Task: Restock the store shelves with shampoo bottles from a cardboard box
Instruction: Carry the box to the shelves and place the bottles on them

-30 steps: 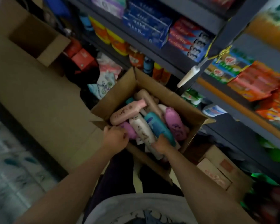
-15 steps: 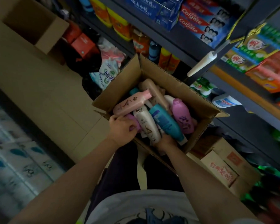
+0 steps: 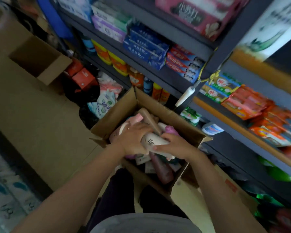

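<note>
Both hands gripped one white shampoo bottle (image 3: 152, 142) over the open cardboard box (image 3: 178, 118): left hand (image 3: 134, 140) curled round its upper end, right hand (image 3: 173, 145) clasping its lower part, beside the shelves (image 3: 183, 78).

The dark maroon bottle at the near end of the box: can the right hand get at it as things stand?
Probably not straight away. The right hand grips the white bottle, shared with the left hand. The maroon bottle lies below it in the cardboard box, its top uncovered.
</note>
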Tool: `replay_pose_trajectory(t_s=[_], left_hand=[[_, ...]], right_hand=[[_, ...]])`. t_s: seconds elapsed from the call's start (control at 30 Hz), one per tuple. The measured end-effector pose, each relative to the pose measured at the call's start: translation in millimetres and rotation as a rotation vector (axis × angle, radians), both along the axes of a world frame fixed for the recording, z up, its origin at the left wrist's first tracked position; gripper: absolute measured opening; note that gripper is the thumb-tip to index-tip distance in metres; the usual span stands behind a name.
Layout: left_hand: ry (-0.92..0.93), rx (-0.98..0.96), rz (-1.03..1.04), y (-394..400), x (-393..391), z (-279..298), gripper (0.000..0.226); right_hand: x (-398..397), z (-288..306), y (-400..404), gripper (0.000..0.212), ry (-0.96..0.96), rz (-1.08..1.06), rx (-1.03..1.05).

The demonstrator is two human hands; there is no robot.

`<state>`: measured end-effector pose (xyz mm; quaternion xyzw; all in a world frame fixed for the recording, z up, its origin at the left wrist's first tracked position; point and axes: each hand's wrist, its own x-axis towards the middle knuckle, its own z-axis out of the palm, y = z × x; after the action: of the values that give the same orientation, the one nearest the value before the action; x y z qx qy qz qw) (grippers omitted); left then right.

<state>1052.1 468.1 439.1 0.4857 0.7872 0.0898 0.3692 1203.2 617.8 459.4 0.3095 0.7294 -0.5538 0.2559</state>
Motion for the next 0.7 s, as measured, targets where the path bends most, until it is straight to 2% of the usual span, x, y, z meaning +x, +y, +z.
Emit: replay_pose_trajectory(t_s=[0.07, 0.13, 0.2, 0.23, 0.3, 0.37, 0.5, 0.7], left_hand=[[0.094, 0.093, -0.055, 19.7, 1.0, 36.4, 0.077], [0.118, 0.256, 0.020, 37.2, 5.0, 74.1, 0.062], [-0.044, 0.384, 0.265, 51.9, 10.2, 109.9, 0.046], [-0.154, 0.437, 0.400, 61.1, 13.3, 125.8, 0.040], [-0.339, 0.541, 0.565, 78.4, 23.9, 153.5, 0.038], [-0.446, 0.613, 0.555, 96.4, 40.3, 176.5, 0.044], [-0.636, 0.688, 0.448, 125.6, 76.1, 205.9, 0.063], [-0.676, 0.743, 0.366, 156.9, 113.6, 227.9, 0.072]], right_hand=[[2.9, 50.5, 25.9, 0.026, 0.097, 0.034, 0.026], [10.6, 101.7, 48.3, 0.020, 0.242, -0.115, -0.021], [22.5, 142.8, 66.0, 0.032, 0.417, -0.337, -0.093], [28.7, 157.9, 73.4, 0.040, 0.490, -0.397, -0.077], [39.0, 179.9, 79.3, 0.040, 0.572, -0.413, 0.032], [44.9, 190.7, 77.9, 0.039, 0.583, -0.378, 0.094], [61.4, 202.2, 70.8, 0.059, 0.561, -0.327, 0.163], [94.2, 218.5, 86.9, 0.070, 0.588, -0.410, 0.445]])
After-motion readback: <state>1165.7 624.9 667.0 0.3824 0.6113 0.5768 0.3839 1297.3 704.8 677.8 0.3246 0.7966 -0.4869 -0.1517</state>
